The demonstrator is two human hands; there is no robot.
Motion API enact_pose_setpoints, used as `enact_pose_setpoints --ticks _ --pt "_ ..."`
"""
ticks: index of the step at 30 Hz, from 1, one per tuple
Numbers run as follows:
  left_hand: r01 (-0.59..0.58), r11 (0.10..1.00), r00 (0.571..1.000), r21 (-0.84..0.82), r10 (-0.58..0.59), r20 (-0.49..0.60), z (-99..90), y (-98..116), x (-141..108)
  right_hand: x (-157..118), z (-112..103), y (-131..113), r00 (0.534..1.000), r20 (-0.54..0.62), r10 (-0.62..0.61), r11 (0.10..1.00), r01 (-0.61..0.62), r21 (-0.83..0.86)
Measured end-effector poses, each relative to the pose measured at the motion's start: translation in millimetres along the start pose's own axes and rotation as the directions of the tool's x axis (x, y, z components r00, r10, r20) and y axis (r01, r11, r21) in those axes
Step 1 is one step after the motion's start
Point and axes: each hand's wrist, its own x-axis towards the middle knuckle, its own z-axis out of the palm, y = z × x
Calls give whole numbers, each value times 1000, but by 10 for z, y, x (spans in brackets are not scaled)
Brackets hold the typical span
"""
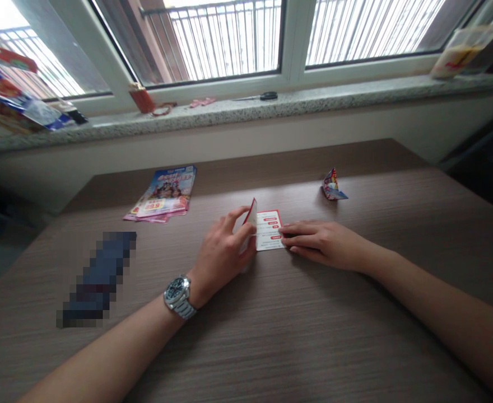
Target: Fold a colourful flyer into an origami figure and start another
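A white leaflet (pixel 268 224) with red borders and red text labels lies part-folded on the table in front of me. Its left part stands raised, pinched between the thumb and fingers of my left hand (pixel 227 243), which wears a metal watch (pixel 179 291) at the wrist. My right hand (pixel 320 240) rests on the table with fingers stretched out, their tips touching the leaflet's right edge. Beyond the right hand stands a small folded paper piece (pixel 333 187) with colourful print.
A stack of colourful leaflets (pixel 166 190) lies at the back left of the wooden table (pixel 238 347). Nearer is a blurred dark blue object (pixel 99 280). On the stone windowsill (pixel 314 103) are scissors (pixel 267 96), a reddish-brown case (pixel 142 99), and packages at both ends.
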Motion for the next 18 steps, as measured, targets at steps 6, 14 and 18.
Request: enact_pose_setpoints --ticks 6,14,18 --pt "-44 997 996 69 39 76 21 -57 11 -41 -35 59 1000 -10 13 999 -13 -40" --pt "-138 984 964 -113 159 211 72 -84 -25 -19 -27 43 999 -44 -31 999 32 13" --pt "-116 988 973 -101 134 188 78 -58 -30 -14 -19 48 999 -42 -29 999 31 33"
